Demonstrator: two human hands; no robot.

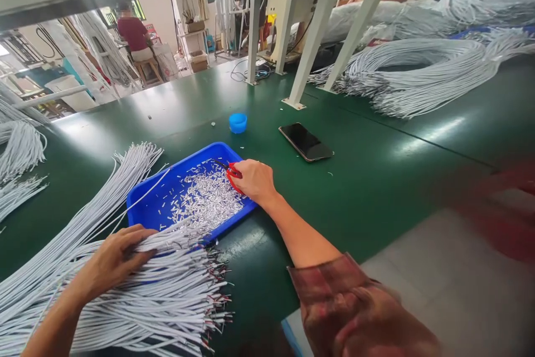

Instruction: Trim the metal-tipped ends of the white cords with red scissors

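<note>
My right hand (253,179) is closed round the red handles of a small pair of cutters (234,173). Their dark jaws point left over a blue tray (144,195). Many short, shiny, silvery-white pieces (213,195) lie heaped in that tray. My left hand (119,254) rests on a thick bundle of white cables (167,290), with some of them between thumb and fingers. Dark and reddish wire tips show at the bundle's right end. Part of the bundle lies over the tray's near edge. Behind it, a second bundle of white cables (129,170) runs along the tray's left side.
A blue cup (238,122) and a phone (306,142) lie beyond the tray on the green table (368,190). Metal posts (311,39) rise from the table. Coiled white cables (434,67) lie at the back right. A person (136,39) sits on a stool farther off.
</note>
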